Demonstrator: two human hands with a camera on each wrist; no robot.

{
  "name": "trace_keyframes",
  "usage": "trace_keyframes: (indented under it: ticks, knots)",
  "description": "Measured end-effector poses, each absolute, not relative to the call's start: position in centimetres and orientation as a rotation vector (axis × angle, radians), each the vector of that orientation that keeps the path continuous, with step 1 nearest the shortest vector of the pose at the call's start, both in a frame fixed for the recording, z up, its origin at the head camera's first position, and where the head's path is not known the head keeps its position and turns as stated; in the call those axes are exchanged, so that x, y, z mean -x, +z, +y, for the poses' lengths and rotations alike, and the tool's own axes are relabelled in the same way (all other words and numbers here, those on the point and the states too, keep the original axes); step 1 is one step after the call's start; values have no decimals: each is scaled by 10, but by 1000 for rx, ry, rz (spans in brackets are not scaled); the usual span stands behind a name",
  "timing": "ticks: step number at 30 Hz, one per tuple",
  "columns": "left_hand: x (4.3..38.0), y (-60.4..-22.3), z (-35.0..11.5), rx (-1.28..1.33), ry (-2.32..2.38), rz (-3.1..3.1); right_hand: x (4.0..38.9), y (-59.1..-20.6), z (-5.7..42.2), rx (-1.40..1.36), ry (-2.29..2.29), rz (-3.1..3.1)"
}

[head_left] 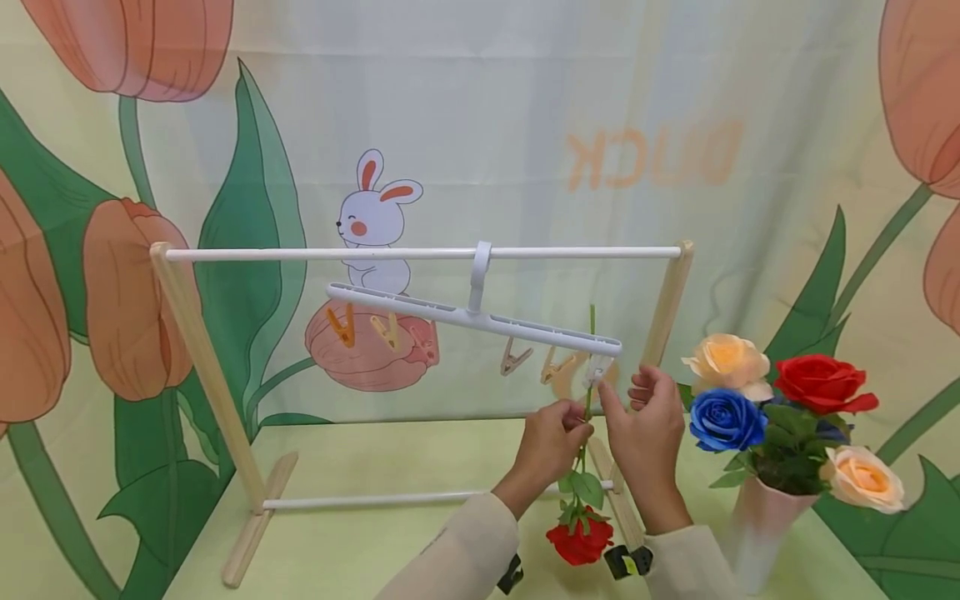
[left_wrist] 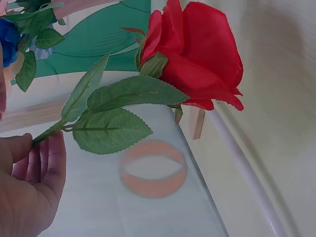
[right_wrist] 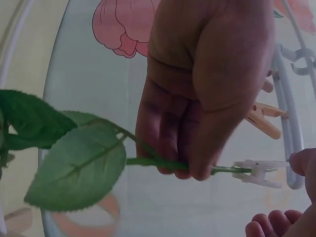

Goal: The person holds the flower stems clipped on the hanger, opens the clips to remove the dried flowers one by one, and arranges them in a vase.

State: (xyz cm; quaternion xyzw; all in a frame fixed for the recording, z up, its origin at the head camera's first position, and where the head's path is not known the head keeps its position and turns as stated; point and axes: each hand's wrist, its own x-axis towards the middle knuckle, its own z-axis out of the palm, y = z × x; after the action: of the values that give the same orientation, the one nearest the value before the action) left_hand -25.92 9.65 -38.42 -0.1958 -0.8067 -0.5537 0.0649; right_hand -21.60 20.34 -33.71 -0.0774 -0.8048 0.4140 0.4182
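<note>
A red artificial rose (head_left: 581, 540) hangs head down from its green stem. My left hand (head_left: 549, 443) pinches that stem between thumb and fingers, just above the leaves (left_wrist: 123, 96). Higher up, the stem runs into a white clothespin (right_wrist: 259, 173) at the right end of the white hanger (head_left: 405, 302), and its tip shows above the bar. The hanger tilts down toward that end. My right hand (head_left: 648, 442) is beside the clothespin, thumb tip right at its end, the other fingers loosely bent and holding nothing.
Several other clothespins (head_left: 341, 325) dangle along the hanger, which hooks over a white rod (head_left: 300, 254) on a wooden stand (head_left: 213, 375). At the right, a pink-and-white vase (head_left: 765, 525) holds several roses, among them a blue rose (head_left: 726, 419). A printed curtain (head_left: 480, 125) hangs behind.
</note>
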Motion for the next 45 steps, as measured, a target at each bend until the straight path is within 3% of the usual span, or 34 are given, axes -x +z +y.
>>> trace_keyframes:
  ticks: [13, 45]
  knots:
    - [255, -379, 97, 586, -1690, -2469, 242, -330, 189, 254, 1145, -2040]
    - [257, -380, 90, 581, -1750, -2482, 248, -327, 183, 229, 1102, -1976]
